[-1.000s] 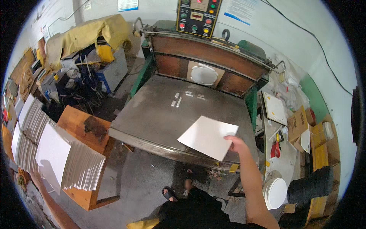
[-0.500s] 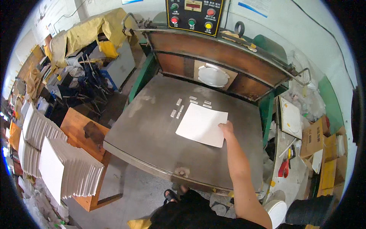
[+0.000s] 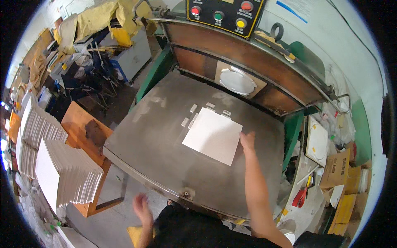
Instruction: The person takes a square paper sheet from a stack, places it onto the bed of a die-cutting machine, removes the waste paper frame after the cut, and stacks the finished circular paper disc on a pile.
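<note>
One sheet has been shifted left beside at least four blocks, touched by the right hand, grip unclear; the blurred left hand is unclenched.

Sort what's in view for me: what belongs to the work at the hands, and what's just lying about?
Likely in the job:
White sheet, right hand at its edge
Small pale blocks near the sheet
Metal bed beneath
Stacked white sheets

Apparently just lying about:
Cardboard box
Red object on the right
Yellow sheeting
</note>
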Tool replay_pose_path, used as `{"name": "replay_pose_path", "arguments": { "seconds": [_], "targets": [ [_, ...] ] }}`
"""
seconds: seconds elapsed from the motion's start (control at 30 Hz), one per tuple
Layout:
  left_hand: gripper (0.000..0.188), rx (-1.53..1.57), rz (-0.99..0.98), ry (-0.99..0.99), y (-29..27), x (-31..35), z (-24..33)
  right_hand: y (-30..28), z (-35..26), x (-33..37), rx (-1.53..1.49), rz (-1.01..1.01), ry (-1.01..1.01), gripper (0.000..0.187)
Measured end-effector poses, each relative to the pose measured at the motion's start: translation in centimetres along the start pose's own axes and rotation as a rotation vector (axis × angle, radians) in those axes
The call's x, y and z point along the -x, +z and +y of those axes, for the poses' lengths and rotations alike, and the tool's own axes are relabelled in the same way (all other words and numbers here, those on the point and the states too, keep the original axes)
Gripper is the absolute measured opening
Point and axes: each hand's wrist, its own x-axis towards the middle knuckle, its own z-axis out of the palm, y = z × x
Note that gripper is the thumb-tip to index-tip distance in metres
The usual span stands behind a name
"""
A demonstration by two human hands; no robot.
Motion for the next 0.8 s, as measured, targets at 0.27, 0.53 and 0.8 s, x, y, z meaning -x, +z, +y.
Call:
{"name": "replay_pose_path", "arguments": {
  "seconds": [0.27, 0.53, 0.8],
  "targets": [
    [0.048, 0.948, -0.621, -0.811, 23.6, -8.5, 4.0, -3.2, 0.6, 3.8, -0.658, -0.508, 0.422, 0.029],
    [0.026, 0.65, -0.632, -0.552, 19.3, -10.7, 2.3, -3.6, -0.7, 7.3, -0.865, -0.612, 0.254, 0.038],
    [0.037, 0.558, -0.37, -0.005, -24.6, -9.3, 11.2, -7.4, -15.4, 33.4, -0.582, -0.689, -0.28, 0.022]
  ]
}}
